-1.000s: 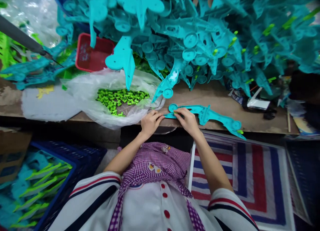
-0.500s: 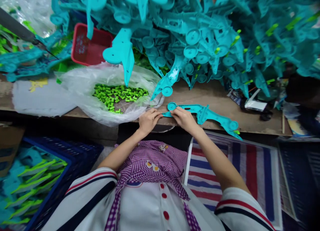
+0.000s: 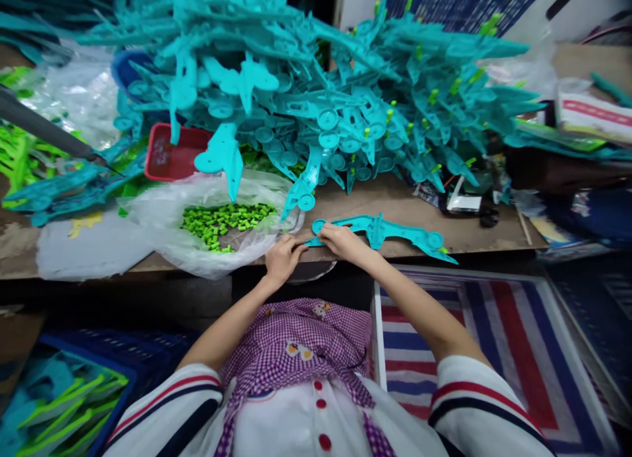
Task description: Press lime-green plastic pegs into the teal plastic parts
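Both hands meet at the table edge: the left hand and right hand pinch one end of a long teal plastic part. At ten o'clock lies a bag of green pieces; at twelve, a teal pile.

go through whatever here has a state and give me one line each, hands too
left hand: fingers closed on the near end of the teal part
right hand: pressing down on the teal part
teal plastic part: lying flat at the bench edge
clear bag: open, green clips loose inside
red basket: upright, partly buried
pile of teal parts: heaped, tangled
blue crate: holding finished pieces
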Motion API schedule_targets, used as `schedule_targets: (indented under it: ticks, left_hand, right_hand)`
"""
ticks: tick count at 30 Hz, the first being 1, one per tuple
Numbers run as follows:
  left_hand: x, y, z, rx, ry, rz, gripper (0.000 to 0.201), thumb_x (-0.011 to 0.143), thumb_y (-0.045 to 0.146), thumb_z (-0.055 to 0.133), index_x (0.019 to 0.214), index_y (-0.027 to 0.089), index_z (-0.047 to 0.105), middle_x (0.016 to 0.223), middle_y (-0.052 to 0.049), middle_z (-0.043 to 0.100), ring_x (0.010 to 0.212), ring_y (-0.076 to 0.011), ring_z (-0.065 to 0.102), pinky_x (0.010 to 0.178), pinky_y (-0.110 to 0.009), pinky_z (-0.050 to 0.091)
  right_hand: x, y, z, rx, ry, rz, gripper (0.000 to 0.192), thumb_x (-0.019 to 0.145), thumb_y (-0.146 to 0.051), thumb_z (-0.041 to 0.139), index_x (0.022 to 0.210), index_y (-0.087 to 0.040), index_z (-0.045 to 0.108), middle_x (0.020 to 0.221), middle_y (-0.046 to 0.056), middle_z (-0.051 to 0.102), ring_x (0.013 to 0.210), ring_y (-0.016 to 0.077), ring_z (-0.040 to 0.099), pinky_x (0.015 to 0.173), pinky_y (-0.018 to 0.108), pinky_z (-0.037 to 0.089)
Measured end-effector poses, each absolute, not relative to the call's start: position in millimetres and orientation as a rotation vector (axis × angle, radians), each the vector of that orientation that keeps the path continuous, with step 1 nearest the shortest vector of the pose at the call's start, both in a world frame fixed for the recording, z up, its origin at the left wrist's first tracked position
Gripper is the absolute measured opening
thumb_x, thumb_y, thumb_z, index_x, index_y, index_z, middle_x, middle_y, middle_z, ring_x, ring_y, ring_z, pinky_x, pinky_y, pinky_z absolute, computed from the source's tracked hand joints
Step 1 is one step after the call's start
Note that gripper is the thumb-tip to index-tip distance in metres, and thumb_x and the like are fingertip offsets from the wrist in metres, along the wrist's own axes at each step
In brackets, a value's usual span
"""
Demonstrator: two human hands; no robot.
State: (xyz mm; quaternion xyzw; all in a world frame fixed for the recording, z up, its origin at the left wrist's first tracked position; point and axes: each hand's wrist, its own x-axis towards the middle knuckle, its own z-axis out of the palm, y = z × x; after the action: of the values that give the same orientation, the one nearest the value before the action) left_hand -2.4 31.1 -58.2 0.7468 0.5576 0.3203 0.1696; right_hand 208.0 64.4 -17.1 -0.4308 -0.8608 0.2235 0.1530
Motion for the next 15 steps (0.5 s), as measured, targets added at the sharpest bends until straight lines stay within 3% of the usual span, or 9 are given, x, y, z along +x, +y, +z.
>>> schedule_targets:
  ticks: [3, 7, 12, 15]
  left_hand:
    - [-3.8, 26.8, -54.1, 2.122, 1.548, 0.971, 0.030, 0.094, 0.046, 0.057, 0.091, 0.021, 0.074, 0.091, -0.004, 0.072, 0.082, -0.0168, 0.068, 0.073, -0.027, 0.051]
    - [-6.9, 15.2, -26.7, 2.061, 1.489, 1.265, 0.034, 0.096, 0.047, 0.051, 0.090, 0.020, 0.072, 0.087, -0.004, 0.068, 0.079, -0.0154, 0.066, 0.072, -0.028, 0.053]
    - [9.6, 25.6, 41.0, 2.081, 1.501, 1.572, 0.028, 0.095, 0.044, 0.055, 0.090, 0.021, 0.070, 0.086, -0.004, 0.065, 0.082, -0.0159, 0.064, 0.076, -0.029, 0.053]
    - [33.6, 50.4, 81.5, 2.141, 1.339, 1.680, 0.025, 0.095, 0.042, 0.056, 0.090, 0.022, 0.071, 0.088, -0.004, 0.064, 0.084, -0.0147, 0.063, 0.079, -0.028, 0.052]
  right_hand:
    - [216.8, 49.2, -7.8, -1.182, -2.399, 0.619, 0.021, 0.095, -0.024, 0.052, 0.109, -0.020, 0.067, 0.108, 0.010, 0.067, 0.098, 0.0218, 0.064, 0.083, 0.034, 0.052]
    - [267.4, 8.6, 11.8, -1.308, -2.118, 0.371, 0.064, 0.091, -0.043, 0.060, 0.150, -0.029, 0.038, 0.145, 0.011, 0.051, 0.134, 0.0269, 0.049, 0.110, 0.048, 0.043]
    - [359.8, -22.1, 12.9, -1.829, -1.943, 0.014, 0.077, 0.087, -0.064, 0.055, 0.150, -0.023, 0.040, 0.153, 0.017, 0.041, 0.143, 0.0372, 0.037, 0.116, 0.066, 0.022]
    - [389.3, -18.4, 0.5, -1.973, -1.827, 0.194, 0.079, 0.085, -0.071, 0.051, 0.142, -0.017, 0.050, 0.144, 0.020, 0.051, 0.135, 0.0382, 0.048, 0.110, 0.061, 0.036]
